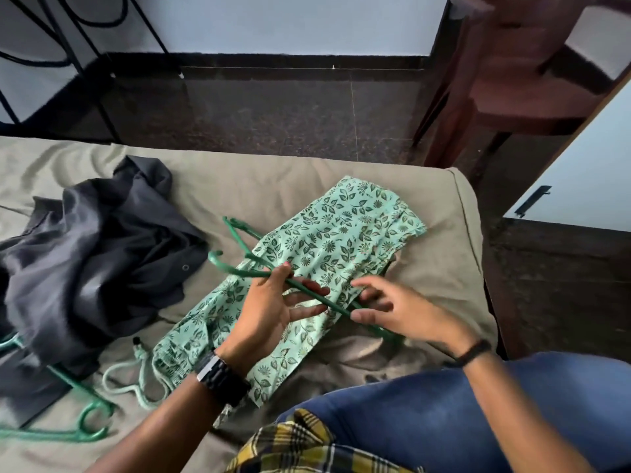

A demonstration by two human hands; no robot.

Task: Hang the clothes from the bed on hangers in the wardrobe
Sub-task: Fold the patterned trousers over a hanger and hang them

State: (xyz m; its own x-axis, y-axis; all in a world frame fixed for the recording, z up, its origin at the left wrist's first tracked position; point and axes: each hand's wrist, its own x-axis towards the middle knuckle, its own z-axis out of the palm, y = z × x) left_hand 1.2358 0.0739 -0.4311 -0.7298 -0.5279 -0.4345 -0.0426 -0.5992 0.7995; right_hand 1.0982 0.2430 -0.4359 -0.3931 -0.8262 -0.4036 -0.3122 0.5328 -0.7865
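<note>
Folded light green trousers (317,254) with a dark leaf print lie across the bed, their drawstring (129,377) trailing at the near left. A green plastic hanger (239,264) lies over them, hook pointing left. My left hand (273,312) grips the hanger near its neck. My right hand (403,312) pinches the hanger's right arm, fingers touching the fabric. A dark grey garment (92,261) lies crumpled at the left. Another green hanger (85,421) lies at the near left, partly under the grey garment.
The bed has an olive-beige sheet (259,186); its right edge is near a white wardrobe door (587,172) with a black handle. A dark wooden chair (512,83) stands on the dark floor beyond. A black metal frame (51,56) stands at the far left.
</note>
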